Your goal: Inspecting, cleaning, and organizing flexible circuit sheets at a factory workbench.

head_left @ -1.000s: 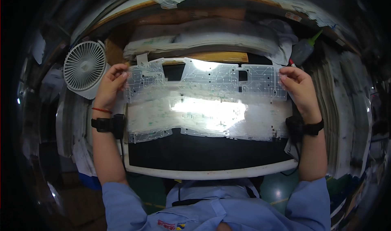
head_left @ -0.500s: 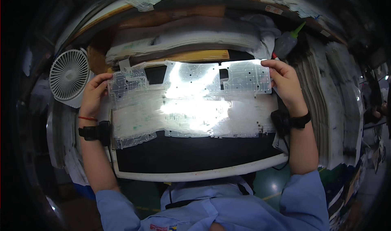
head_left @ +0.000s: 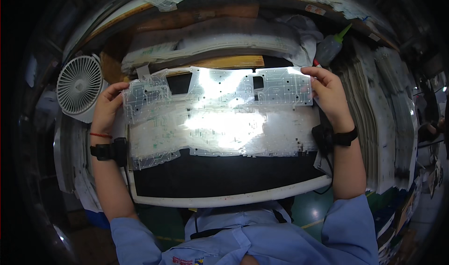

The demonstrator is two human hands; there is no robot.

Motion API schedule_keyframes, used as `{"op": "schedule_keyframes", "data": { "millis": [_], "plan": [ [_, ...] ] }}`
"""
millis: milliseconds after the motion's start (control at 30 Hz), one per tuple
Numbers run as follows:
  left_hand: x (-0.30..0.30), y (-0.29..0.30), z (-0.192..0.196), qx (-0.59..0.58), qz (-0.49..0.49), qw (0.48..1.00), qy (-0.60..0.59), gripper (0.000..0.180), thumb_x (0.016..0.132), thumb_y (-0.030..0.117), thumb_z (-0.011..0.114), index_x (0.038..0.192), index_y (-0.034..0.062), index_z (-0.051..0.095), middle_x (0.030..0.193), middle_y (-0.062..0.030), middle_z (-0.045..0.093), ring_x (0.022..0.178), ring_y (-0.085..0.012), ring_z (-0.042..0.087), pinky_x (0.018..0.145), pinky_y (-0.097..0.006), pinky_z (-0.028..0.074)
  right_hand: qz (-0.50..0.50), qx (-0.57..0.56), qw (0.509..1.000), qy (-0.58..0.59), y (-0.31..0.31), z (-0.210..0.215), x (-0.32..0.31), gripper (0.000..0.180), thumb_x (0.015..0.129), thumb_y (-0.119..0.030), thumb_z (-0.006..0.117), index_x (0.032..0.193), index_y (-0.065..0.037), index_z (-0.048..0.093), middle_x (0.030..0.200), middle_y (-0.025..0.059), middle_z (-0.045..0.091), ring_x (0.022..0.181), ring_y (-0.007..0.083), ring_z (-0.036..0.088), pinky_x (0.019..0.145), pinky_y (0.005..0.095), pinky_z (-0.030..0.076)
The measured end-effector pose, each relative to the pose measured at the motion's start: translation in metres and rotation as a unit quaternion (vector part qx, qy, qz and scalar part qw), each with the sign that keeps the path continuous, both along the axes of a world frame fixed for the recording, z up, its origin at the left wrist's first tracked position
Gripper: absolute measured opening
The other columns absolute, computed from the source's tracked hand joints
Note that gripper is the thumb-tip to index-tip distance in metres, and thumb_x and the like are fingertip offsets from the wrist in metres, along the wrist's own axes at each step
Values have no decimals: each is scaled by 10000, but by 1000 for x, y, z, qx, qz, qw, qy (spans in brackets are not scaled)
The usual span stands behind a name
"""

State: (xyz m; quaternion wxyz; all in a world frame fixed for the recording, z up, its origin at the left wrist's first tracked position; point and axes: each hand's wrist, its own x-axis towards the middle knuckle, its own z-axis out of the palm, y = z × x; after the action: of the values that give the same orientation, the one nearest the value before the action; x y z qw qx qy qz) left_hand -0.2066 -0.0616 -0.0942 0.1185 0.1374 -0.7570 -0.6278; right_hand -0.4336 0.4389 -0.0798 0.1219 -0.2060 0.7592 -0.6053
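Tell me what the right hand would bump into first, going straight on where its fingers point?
Most likely the clear sheet: the right hand holds its right end, fingers pointing left across it. Whether they would strike it or slide over is unclear.

The circuit sheet (head_left: 283, 89) looks like smooth, glossy, clear plastic. The worktop (head_left: 224, 176) looks matt, the fan (head_left: 79, 84) at left smooth plastic

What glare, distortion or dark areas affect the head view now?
Head view: white glare washes out the middle of the clear circuit sheet and the sheet stack below; the white front edge looks bowed; the picture's corners fall to near black.
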Motion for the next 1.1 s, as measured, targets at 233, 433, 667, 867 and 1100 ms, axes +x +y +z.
{"op": "schedule_keyframes", "data": {
  "millis": [233,433,667,867,1100],
  "plan": [
    [-3,8,6,58,34,998,-4,258,956,81,507,1176,0,614,1042,-42,650,840,-73,578,706,-206,454,-6,-43,996,-84,2,0,-3,271,913,-28,500,1133,-7,657,943,40,674,713,58,598,584,184,479],
    [-1,8,7,63,2,998,22,290,949,70,469,1186,-23,608,989,-37,647,750,-60,536,640,-196,422,-43,-12,999,-16,4,-7,-5,255,916,-33,518,1125,-25,664,907,10,653,669,39,548,564,175,438],
    [1,10,9,72,-4,997,24,283,963,94,476,1183,-22,611,979,-36,652,730,-54,550,607,-183,418,-43,-5,999,-31,4,-5,-4,253,919,-23,516,1127,-30,661,909,5,646,684,35,541,571,175,433],
    [0,10,8,61,28,998,11,267,941,82,553,1184,-8,617,995,-38,661,721,-50,558,599,-177,420,-34,-15,999,-35,5,-3,-3,250,919,-18,519,1127,-24,658,888,-3,631,675,34,524,573,172,423],
    [0,9,6,-12,44,999,27,277,912,72,606,1183,10,619,934,15,629,683,-24,488,613,-158,391,-27,-64,996,-60,6,-6,-5,245,922,-20,524,1128,-14,657,923,16,647,683,38,533,582,170,430]
  ]
}}
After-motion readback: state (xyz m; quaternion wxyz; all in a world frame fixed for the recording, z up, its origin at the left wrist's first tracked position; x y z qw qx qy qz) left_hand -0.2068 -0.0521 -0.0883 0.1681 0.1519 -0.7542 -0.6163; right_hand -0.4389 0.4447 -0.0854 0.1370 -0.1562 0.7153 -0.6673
